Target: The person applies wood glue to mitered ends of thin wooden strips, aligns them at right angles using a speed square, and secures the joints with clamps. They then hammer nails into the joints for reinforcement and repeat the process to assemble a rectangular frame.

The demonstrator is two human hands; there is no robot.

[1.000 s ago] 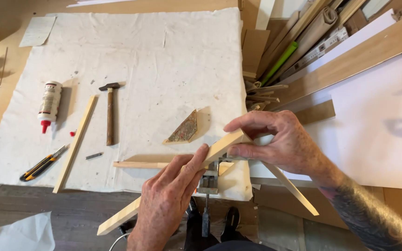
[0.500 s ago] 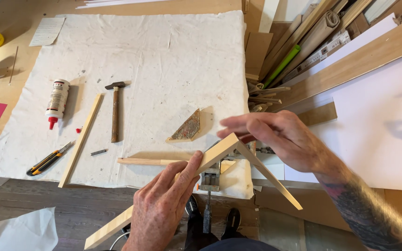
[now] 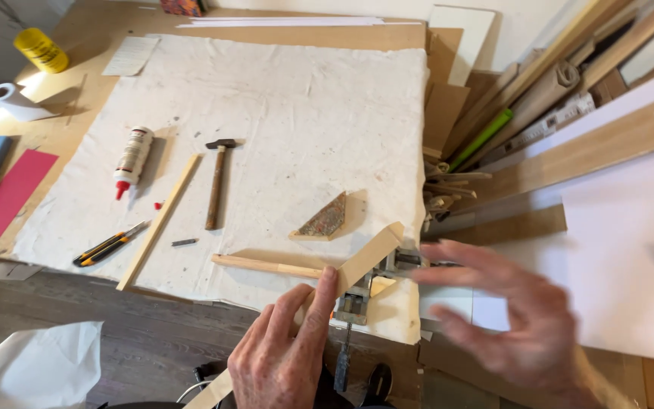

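Head view, bench seen from above. A mitred wooden moulding strip (image 3: pixel 357 265) is held in the left hand (image 3: pixel 285 356) at the lower centre of the frame. Its long axis runs diagonally, from the lower left near the bottom edge up to the right, where its cut end sits above a metal corner clamp (image 3: pixel 357 303) at the near edge of a white cloth (image 3: pixel 289 113). The left hand is closed on the strip, with the index finger laid along its upper face and pointing up the axis.

The right hand (image 3: pixel 509 318) is recorded in the lower right of the frame, motion-blurred, fingers spread and open, holding nothing. It lies just right of the strip's upper end and apart from it; the fingertips point left toward the clamp. The left hand is the nearer one, being in contact.

A second moulding strip (image 3: pixel 266 265) lies roughly horizontal on the cloth, its right end meeting the held strip near the clamp. Further up-left on the cloth are noted a hammer (image 3: pixel 216 182), a glue bottle (image 3: pixel 132 159), a loose wooden strip (image 3: pixel 159 222) and a triangular wooden offcut (image 3: pixel 325 221).
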